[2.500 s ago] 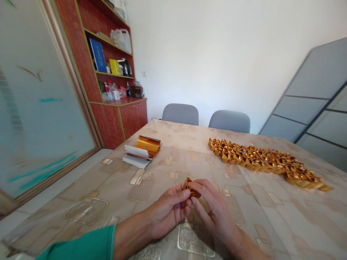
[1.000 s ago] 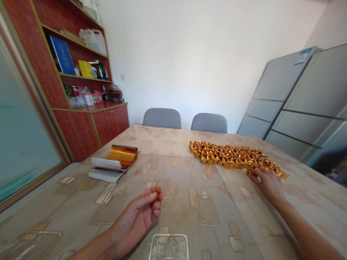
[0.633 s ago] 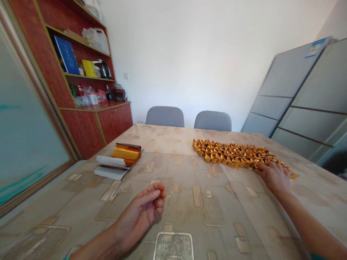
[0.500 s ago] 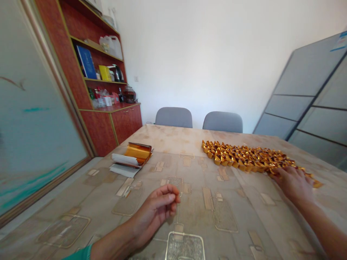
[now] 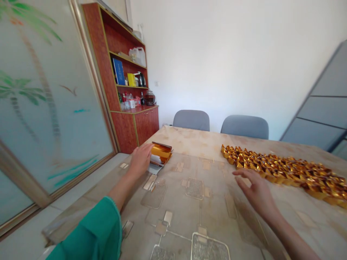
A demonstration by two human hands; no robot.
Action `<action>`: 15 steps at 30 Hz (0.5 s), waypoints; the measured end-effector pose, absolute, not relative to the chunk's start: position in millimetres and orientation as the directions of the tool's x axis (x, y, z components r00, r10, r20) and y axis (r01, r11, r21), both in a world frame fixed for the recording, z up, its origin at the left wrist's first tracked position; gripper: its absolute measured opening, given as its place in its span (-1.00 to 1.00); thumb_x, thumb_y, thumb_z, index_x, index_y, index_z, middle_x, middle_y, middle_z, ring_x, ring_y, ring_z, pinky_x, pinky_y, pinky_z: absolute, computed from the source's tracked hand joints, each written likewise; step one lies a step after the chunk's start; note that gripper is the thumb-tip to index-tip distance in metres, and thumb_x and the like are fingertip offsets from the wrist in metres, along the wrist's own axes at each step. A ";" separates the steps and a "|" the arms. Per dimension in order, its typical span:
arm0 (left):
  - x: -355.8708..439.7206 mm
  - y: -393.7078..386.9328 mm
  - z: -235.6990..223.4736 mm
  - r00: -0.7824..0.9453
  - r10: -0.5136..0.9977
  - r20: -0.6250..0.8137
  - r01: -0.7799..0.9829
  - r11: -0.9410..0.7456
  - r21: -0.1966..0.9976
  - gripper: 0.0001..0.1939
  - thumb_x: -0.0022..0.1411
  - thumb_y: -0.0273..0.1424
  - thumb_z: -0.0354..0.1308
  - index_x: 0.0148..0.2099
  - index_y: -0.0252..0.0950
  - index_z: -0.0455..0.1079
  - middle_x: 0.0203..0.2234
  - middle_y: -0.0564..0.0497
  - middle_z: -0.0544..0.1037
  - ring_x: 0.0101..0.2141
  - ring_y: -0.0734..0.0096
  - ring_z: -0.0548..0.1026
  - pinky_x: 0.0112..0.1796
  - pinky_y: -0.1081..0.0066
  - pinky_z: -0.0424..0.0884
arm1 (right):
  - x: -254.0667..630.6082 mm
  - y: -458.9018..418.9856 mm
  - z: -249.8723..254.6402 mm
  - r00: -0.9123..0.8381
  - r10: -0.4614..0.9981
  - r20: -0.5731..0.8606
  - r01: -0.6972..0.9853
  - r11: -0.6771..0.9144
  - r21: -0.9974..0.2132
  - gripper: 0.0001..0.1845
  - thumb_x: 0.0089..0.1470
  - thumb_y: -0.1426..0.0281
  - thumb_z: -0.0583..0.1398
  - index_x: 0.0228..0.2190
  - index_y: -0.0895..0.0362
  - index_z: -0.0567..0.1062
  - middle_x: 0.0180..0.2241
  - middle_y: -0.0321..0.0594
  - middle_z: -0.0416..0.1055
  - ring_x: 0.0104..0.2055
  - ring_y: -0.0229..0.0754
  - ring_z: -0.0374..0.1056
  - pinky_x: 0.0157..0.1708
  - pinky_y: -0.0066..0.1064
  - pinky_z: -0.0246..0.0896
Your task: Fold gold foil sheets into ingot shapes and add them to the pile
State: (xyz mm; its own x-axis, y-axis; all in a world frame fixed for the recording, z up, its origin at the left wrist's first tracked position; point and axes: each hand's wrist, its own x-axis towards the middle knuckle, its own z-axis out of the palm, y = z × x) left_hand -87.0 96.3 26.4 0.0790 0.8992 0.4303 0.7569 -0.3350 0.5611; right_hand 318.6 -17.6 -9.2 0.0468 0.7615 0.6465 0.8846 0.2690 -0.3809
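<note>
Hands apart: left hand [image 5: 140, 159] on gold foil stack [image 5: 162, 153], far left of desk [image 5: 211, 144]; right hand [image 5: 256, 191] open, near folded foil ingots [image 5: 284, 174], far right. Risk: a careless brush could scatter them.

A loose teal-green sleeve [image 5: 93, 231] covers the left arm, ending in a narrow cuff [image 5: 112, 202] partway down the forearm, while the left hand [image 5: 140, 160], right hand [image 5: 256, 191] and right forearm [image 5: 287, 234] are bare.

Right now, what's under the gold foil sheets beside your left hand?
White paper shows beneath the gold foil sheets, resting on the patterned tablecloth. Your left hand covers the stack's near side, so whatever lies there cannot be seen.
</note>
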 end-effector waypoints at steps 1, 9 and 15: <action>-96.8 102.1 22.9 0.076 0.909 0.410 0.794 -0.304 0.526 -0.60 0.29 -0.51 -0.07 0.07 -0.22 0.47 0.18 -0.14 0.44 0.27 0.03 0.19 0.25 -0.10 -0.17 | 299.9 -18.3 -8.9 0.010 0.775 0.631 0.846 0.330 -0.419 -0.76 0.16 0.26 0.10 -0.33 0.05 0.55 -0.24 -0.11 0.55 -0.14 0.03 0.46 -0.07 -0.11 0.32; -132.0 115.0 9.3 0.169 0.963 0.208 0.923 -0.229 0.308 -0.72 0.31 -0.43 0.02 -0.20 -0.17 0.58 -0.14 -0.06 0.65 -0.04 0.06 0.51 0.06 0.10 0.18 | 250.5 -37.8 -13.9 -0.139 0.894 0.425 0.707 0.390 -0.589 -0.76 0.19 0.33 0.08 -0.36 0.08 0.54 -0.28 -0.13 0.53 -0.20 -0.02 0.44 -0.16 -0.18 0.33; -138.1 116.4 12.9 0.205 0.966 0.159 0.941 -0.239 0.238 -0.75 0.28 -0.42 0.08 -0.24 -0.15 0.61 -0.35 0.01 0.66 -0.29 0.25 0.56 -0.32 0.44 0.25 | 256.2 -40.3 -14.9 -0.099 0.928 0.359 0.700 0.321 -0.638 -0.74 0.18 0.30 0.07 -0.37 0.07 0.54 -0.30 -0.14 0.54 -0.21 -0.02 0.45 -0.17 -0.21 0.32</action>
State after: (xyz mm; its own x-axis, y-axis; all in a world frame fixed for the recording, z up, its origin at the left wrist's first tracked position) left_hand -138.1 116.4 12.9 0.2051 0.9658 0.1588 0.9415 -0.2390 0.2378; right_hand 256.2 -40.3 -14.9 -0.0988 0.9282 0.3587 0.7003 0.3209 -0.6376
